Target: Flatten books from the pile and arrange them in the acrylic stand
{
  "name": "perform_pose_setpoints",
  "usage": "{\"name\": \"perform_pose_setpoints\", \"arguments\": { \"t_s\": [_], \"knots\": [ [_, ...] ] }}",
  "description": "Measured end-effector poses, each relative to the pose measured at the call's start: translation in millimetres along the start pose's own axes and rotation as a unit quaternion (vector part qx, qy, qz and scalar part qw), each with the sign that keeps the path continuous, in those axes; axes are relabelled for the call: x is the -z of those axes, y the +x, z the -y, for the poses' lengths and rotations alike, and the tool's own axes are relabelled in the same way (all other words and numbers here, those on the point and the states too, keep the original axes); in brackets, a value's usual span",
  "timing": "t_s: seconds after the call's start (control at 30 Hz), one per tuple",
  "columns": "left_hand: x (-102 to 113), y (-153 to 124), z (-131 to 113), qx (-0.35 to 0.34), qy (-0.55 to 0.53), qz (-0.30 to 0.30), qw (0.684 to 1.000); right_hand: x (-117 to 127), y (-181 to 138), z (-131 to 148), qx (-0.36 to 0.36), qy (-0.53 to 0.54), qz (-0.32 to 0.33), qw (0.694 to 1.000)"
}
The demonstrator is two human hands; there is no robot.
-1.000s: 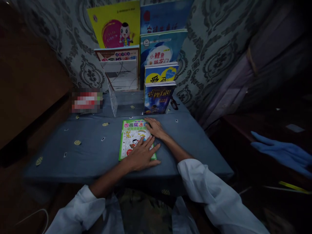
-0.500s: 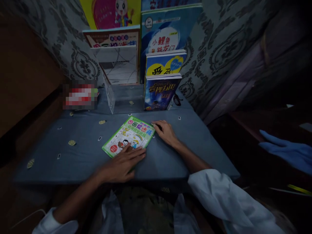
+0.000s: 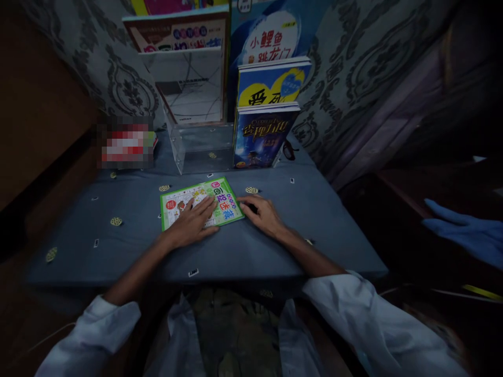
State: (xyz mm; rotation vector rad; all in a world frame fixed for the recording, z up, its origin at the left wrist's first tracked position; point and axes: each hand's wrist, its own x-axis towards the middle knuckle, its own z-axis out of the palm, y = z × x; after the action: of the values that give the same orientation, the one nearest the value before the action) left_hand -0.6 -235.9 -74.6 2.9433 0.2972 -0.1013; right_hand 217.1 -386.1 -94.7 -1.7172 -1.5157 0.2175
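Note:
A green-bordered children's picture book (image 3: 226,196) lies closed on the cloth-covered table, turned so its title runs down the right side. My left hand (image 3: 192,222) rests flat across the lower part of its cover, fingers spread, hiding some of the drawings. At the book's right edge is my right hand (image 3: 265,212), its thumb and forefinger drawn together on the edge and the other fingers curled under.
Behind the book stands a clear acrylic rack (image 3: 178,157) with several books, including a dark blue one (image 3: 263,136) in front. A blurred red item (image 3: 126,146) lies at back left, dark glasses (image 3: 290,150) beside the rack. A blue glove (image 3: 467,230) is off to the right.
The picture book has turned clockwise under my hands. My left hand has moved up and slightly left with it, while my right hand stays by its edge. The view has tilted slightly downward.

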Motion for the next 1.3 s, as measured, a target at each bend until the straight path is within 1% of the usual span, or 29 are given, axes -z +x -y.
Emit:
{"name": "perform_pose_setpoints", "arguments": {
  "t_s": [0.13, 0.27, 0.37, 0.47, 0.57, 0.63, 0.7, 0.77, 0.83, 0.93, 1.0, 1.1, 1.23, 1.3],
  "knots": [
    [5.5, 26.5, 3.5, -0.001, -0.006, 0.01, 1.0, -1.9, -0.8, -3.9, 0.022, -0.011, 0.001, 1.0],
    [1.3, 33.9, -7.0, -0.04, 0.005, 0.0, 0.999, -2.9, -1.4, -5.5, 0.036, -0.013, -0.001, 0.999],
    [-9.3, 27.2, -23.0, -0.067, 0.02, -0.033, 0.997, -3.5, -1.8, -5.4, 0.047, -0.017, -0.001, 0.999],
    [-17.5, 14.6, -36.9, -0.074, 0.034, -0.052, 0.995, -3.6, -1.4, -5.6, 0.056, -0.019, 0.001, 0.998],
    [-17.4, -1.3, -41.2, -0.089, 0.026, -0.053, 0.994, -2.1, -1.2, -6.6, 0.064, -0.02, 0.009, 0.998],
    [-13.7, -13.2, -37.4, -0.089, 0.011, -0.047, 0.995, -0.4, -2.5, -6.5, 0.068, -0.029, 0.018, 0.997],
    [-9.5, -25.9, -28.0, -0.065, 0.002, -0.041, 0.997, 1.2, -5.3, -4.9, 0.069, -0.043, 0.029, 0.996],
    [-6.3, -38.1, -13.2, -0.019, 0.002, -0.041, 0.999, 1.9, -8.9, -2.2, 0.075, -0.054, 0.046, 0.995],
    [-4.8, -48.4, 5.4, 0.047, 0.006, -0.051, 0.998, 1.4, -11.9, 0.8, 0.094, -0.057, 0.07, 0.991],
    [-4.8, -57.0, 33.6, 0.159, 0.018, -0.072, 0.984, -0.4, -13.3, 2.8, 0.119, -0.066, 0.094, 0.986],
    [-5.6, -57.9, 47.2, 0.201, 0.026, -0.086, 0.976, -1.6, -12.3, 1.8, 0.12, -0.074, 0.092, 0.986],
    [-8.6, -55.5, 56.4, 0.214, 0.03, -0.104, 0.971, -2.4, -10.3, -1.5, 0.114, -0.078, 0.078, 0.987],
    [-13.9, -53.8, 57.4, 0.219, 0.035, -0.125, 0.967, -1.3, -9.1, -4.6, 0.121, -0.078, 0.067, 0.987],
    [-13.5, -54.0, 57.3, 0.22, 0.036, -0.12, 0.967, -0.1, -8.9, -4.3, 0.115, -0.079, 0.067, 0.988]
  ]
}}
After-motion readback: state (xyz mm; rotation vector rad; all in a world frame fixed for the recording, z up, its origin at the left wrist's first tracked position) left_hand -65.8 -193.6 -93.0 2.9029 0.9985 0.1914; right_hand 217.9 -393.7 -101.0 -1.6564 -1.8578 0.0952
